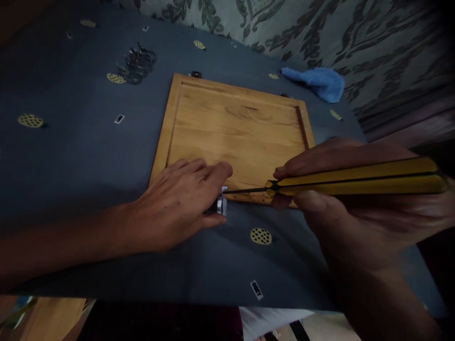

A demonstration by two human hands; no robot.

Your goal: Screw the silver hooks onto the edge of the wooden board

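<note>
A framed wooden panel (234,128) lies on a dark blue patterned cloth. At its near edge is a small metal fitting (222,206), held between the thumb and fingers of my left hand (177,203), which rests over the panel's near left corner. My right hand (355,213) is closed around a yellow and black screwdriver (359,179). The thin shaft points left, and its tip meets the metal fitting or lies very near it. Part of the fitting is hidden under my left hand.
Dark metal pieces (138,64) lie in a group at the upper left of the cloth (81,166). A blue rag (318,83) sits behind the panel on the right, near the patterned wall (309,28). Small dark fittings (195,74) show at the panel's far edge.
</note>
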